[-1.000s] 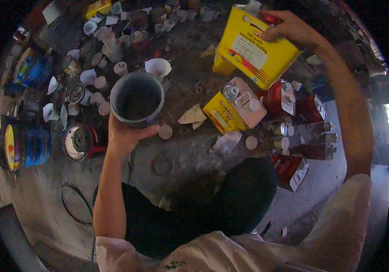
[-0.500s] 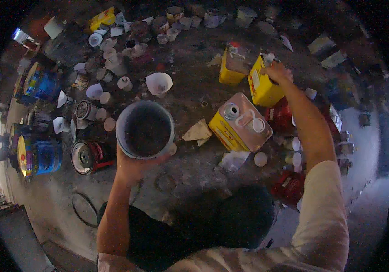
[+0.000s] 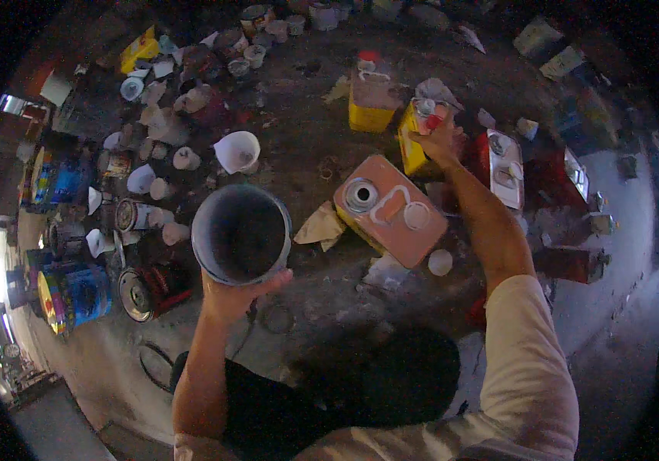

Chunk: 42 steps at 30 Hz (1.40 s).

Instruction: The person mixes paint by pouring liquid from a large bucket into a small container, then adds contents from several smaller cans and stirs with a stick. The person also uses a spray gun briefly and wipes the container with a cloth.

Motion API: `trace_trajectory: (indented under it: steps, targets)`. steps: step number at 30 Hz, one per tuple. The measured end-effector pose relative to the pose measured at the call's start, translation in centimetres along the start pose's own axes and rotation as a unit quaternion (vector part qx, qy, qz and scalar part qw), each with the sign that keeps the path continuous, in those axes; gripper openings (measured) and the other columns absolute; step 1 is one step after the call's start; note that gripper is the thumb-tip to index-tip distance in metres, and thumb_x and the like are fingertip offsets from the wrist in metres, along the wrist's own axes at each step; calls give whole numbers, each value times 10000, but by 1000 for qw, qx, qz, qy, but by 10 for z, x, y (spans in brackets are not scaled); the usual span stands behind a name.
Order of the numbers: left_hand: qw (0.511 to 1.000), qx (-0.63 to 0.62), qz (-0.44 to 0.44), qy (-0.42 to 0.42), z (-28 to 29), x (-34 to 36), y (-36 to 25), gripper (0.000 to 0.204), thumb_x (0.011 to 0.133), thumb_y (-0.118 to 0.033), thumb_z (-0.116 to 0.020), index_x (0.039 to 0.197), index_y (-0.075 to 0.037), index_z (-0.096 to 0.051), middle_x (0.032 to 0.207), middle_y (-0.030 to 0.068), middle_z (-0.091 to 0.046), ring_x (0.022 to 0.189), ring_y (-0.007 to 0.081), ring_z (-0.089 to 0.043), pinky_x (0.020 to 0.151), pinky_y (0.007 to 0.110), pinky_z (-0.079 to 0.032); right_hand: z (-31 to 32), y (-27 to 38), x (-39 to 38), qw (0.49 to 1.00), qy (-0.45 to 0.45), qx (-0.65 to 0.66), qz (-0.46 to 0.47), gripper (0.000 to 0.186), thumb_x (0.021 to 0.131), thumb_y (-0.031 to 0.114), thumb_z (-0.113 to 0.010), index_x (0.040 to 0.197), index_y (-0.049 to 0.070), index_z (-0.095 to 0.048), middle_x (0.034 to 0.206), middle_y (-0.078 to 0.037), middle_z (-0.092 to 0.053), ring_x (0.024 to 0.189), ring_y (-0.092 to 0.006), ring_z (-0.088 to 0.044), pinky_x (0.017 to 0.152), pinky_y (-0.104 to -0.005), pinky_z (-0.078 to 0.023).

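Note:
My left hand (image 3: 239,294) grips a grey tub (image 3: 243,234) from its near side and underneath, with the dark inside facing up. My right hand (image 3: 443,144) reaches far out to the right and closes on the top of a yellow rectangular can (image 3: 414,150). A red cap shows by its fingers; whether it sits on the can or in the hand I cannot tell. Between my arms stands a larger can (image 3: 395,211) with a pinkish top, a round spout and a white handle. Another yellow can (image 3: 372,104) with a red cap stands farther back.
Folded tan paper (image 3: 320,226) and a white round lid (image 3: 440,263) lie by the larger can. A white paper cone (image 3: 237,151) lies beyond the tub. At left are a red-and-black tin (image 3: 154,292), blue drums (image 3: 76,293) and several cups. A red-and-white can (image 3: 504,167) stands at right.
My right hand and the yellow can have moved slightly left, and the red cap now shows by the fingers. The tub remains in my left hand. The whole view has shifted.

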<state>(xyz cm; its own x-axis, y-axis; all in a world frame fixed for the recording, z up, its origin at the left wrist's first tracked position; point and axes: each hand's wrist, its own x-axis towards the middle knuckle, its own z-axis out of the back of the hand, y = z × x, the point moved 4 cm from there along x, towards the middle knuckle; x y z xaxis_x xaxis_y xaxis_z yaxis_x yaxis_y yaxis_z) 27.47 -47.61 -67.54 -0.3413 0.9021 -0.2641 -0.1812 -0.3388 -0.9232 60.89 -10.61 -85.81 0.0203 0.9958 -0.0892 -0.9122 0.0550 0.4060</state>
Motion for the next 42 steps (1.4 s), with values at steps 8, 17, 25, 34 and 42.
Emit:
trace_trajectory:
  steps: [8, 17, 25, 34, 42]
  targets:
    - [980, -169, -96, 30, -18, 33, 0, 855, 584, -35, -959, 1337, -37, -555, 1265, 98, -666, 1156, 216, -643, 1016, 388, -510, 105, 68, -154, 916, 80, 27, 393, 1046, 745, 483, -839, 1535, 46, -311, 1364, -226, -468, 1256, -418, -507, 1060, -486, -422]
    - [976, -176, -129, 20, -14, 42, -7, 995, 578, -11, -953, 1418, -50, -421, 1364, 95, -582, 1251, 211, -582, 1072, 377, -475, 92, 107, -221, 943, 72, -98, 311, 1135, 721, 585, -803, 1559, 81, -227, 1276, -274, -519, 1227, -500, -476, 996, -556, -438]
    - [962, -203, -184, -15, 9, 26, -19, 977, 563, -13, -952, 1386, -43, -427, 1323, 88, -595, 1232, 208, -573, 1064, 373, -466, 97, 110, -163, 989, 31, -6, 145, 1159, 632, 521, -889, 1533, 102, -292, 1381, -161, -565, 1240, -372, -559, 1086, -496, -380]
    - [955, -210, -207, -31, 9, 29, -9, 998, 540, -56, -960, 1384, -49, -428, 1325, 103, -591, 1249, 225, -559, 1089, 372, -440, 82, 117, -106, 994, -57, -16, 87, 1053, 647, 565, -866, 1442, 28, -433, 1378, -213, -547, 1251, -408, -550, 1033, -503, -461]
    - [960, -242, -143, 12, -13, 44, -3, 1023, 552, -16, -947, 1424, -57, -414, 1326, 90, -597, 1253, 226, -567, 1087, 375, -454, 106, 75, -97, 990, -79, 19, 114, 1000, 707, 634, -810, 1352, -65, -499, 1322, -256, -584, 1244, -411, -561, 1041, -472, -457]
